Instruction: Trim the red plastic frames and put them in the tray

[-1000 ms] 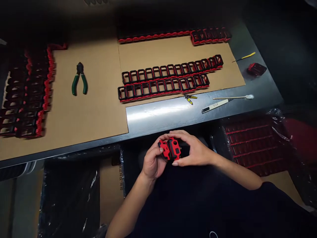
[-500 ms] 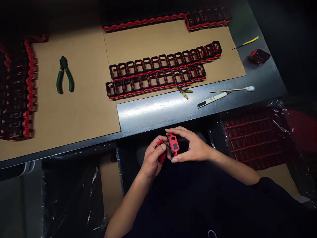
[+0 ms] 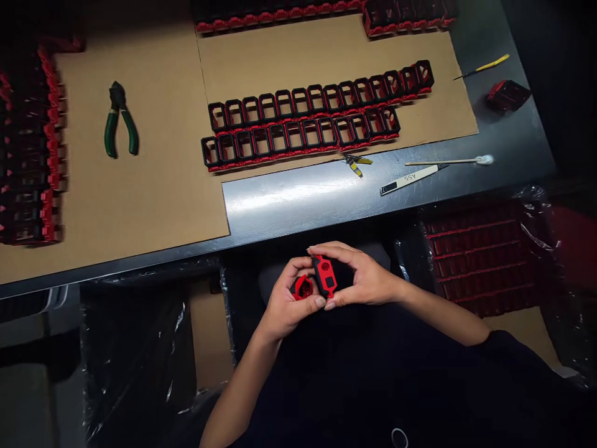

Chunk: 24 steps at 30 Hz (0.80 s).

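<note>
Both hands meet below the near edge of the desk (image 3: 303, 205), over a dark lap. The left hand (image 3: 284, 305) curls its fingers around a small red moulded plastic piece (image 3: 302, 287) with a round opening. The right hand (image 3: 364, 280) pinches a second red-and-black plastic piece (image 3: 325, 276), flat-faced with a small square window, between thumb and fingertips. The two pieces sit just beside each other, edges nearly touching; I cannot tell whether they actually meet.

The desk is smooth, shiny grey metal, covered over its left and far parts by two matte brown cardboard sheets (image 3: 153, 186). On the right sheet lie two parallel rows of frames (image 3: 303, 124), boxy black rectangles with red bases; about fourteen show in the far row and thirteen in the near one. More of the same run along the far edge (image 3: 326, 9) and stack at the left edge (image 3: 32, 143), too dark to count.

One pair of green-handled pliers (image 3: 119, 121) rests on the left sheet. On bare metal near the near edge lie one small yellow-handled tool (image 3: 357, 163), one thin white strip (image 3: 408, 179) marked with letters, and one cotton-tipped stick (image 3: 448, 162). At the far right corner sit one yellow-handled pick (image 3: 485, 65) and one lone red-black part (image 3: 508, 94).
</note>
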Available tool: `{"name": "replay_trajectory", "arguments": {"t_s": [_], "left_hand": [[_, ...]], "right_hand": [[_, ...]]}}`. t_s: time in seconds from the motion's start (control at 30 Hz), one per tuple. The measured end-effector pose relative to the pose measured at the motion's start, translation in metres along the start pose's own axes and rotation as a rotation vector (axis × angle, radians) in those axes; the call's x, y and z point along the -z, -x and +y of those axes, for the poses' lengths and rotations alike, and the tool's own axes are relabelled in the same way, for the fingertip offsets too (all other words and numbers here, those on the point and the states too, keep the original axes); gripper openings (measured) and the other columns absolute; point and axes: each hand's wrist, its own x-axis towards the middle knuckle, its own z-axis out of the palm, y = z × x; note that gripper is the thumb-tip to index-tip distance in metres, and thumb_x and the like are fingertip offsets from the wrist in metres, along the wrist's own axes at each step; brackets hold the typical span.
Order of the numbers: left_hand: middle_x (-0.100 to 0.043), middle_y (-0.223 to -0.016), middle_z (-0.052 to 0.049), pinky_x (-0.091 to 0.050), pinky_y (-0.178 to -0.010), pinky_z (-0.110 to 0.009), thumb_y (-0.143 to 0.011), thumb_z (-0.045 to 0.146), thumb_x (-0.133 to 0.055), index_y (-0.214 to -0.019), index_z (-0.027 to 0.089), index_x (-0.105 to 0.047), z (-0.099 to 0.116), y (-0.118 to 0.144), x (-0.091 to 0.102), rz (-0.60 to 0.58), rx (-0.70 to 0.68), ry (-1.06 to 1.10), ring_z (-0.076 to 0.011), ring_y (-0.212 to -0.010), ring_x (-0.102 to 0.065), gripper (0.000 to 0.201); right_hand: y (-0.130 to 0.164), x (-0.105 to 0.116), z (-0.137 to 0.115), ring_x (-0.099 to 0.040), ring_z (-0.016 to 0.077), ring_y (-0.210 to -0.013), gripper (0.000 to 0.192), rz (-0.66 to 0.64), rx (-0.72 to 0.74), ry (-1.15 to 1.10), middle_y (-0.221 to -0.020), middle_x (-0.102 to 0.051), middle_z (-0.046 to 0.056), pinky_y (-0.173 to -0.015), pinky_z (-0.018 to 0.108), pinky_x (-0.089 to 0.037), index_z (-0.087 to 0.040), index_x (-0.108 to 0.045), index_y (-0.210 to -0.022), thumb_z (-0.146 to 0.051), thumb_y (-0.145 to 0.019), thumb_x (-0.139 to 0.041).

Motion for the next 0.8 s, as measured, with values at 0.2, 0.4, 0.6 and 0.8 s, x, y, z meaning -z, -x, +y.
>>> {"name": "replay_trajectory", "arguments": {"t_s": [0.2,0.4,0.6,0.8], "left_hand": [[-0.065,-0.08,0.003,-0.042,-0.059,-0.019,-0.066,0.033,-0.091,-0.106,0.022,-0.058,0.0,0.003,-0.002,0.026,-0.012,0.007,-0.0062,-0.057,-0.052,0.053],[-0.069,-0.089,-0.001,-0.047,-0.065,-0.023,-0.065,0.038,-0.091,-0.114,0.023,-0.058,0.003,0.006,-0.003,0.038,0.017,0.029,-0.0096,-0.061,-0.058,0.061],[-0.07,-0.088,-0.001,-0.05,-0.069,-0.026,-0.067,0.036,-0.089,-0.117,0.025,-0.057,0.002,0.01,0.0,0.022,0.026,0.004,-0.0108,-0.061,-0.06,0.061],[-0.07,-0.086,-0.001,-0.051,-0.066,-0.026,-0.069,0.036,-0.088,-0.123,0.025,-0.055,0.0,0.011,0.002,0.025,0.011,-0.028,-0.0108,-0.06,-0.06,0.064]], "right_hand": [[0.0,-0.001,0.0,-0.056,0.0276,-0.13,0.085,-0.006,0.02,0.023,-0.139,-0.059,0.01,-0.111,0.046,-0.045,-0.03,-0.053,-0.146,-0.042,-0.072,-0.091],[-0.001,-0.005,-0.001,-0.06,0.0278,-0.125,0.086,0.003,0.047,0.075,-0.137,-0.062,0.011,-0.109,0.044,-0.048,-0.027,-0.051,-0.147,-0.045,-0.072,-0.09],[0.001,-0.008,0.001,-0.059,0.0276,-0.126,0.085,0.017,0.067,0.082,-0.136,-0.061,0.011,-0.109,0.044,-0.048,-0.028,-0.053,-0.146,-0.046,-0.072,-0.09],[0.002,-0.01,0.003,-0.056,0.0267,-0.129,0.081,-0.006,0.045,0.039,-0.139,-0.059,0.01,-0.11,0.045,-0.047,-0.029,-0.052,-0.147,-0.045,-0.076,-0.088]]}}
